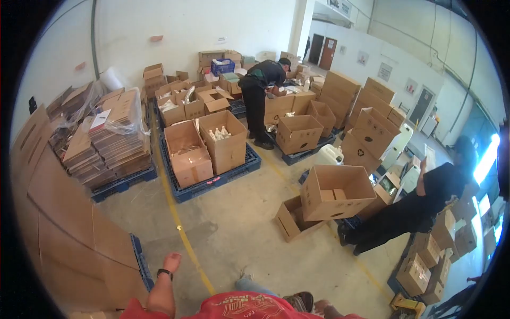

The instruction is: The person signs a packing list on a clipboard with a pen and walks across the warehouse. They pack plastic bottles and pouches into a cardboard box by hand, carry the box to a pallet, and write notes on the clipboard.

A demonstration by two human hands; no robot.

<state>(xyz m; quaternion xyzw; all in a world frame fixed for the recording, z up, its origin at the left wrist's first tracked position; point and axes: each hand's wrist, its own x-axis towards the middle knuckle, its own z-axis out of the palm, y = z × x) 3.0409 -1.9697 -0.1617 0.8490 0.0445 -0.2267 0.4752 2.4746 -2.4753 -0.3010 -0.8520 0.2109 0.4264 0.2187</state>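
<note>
The left grip (171,262), with a watch (164,274) at its wrist, hangs over the floor at the near side; no object is seen in it, and whether its fingers are curled or spread cannot be told. The nearest item is the blue pallet (139,260), just to the left, with a gap visible between; its exposed edge runs near to far, roughly alongside the forearm. Tall brown cardboard (69,228) appears to rest on it, filling the near left. The right grip (321,307) shows only partly at the near edge; its state cannot be determined. Of the two, the left is clearly closer to pallet and cardboard. To the far right, well apart from both, an open box (289,222) sits on the floor, beyond the yellow line (187,245) that passes right of the left grip.
</note>
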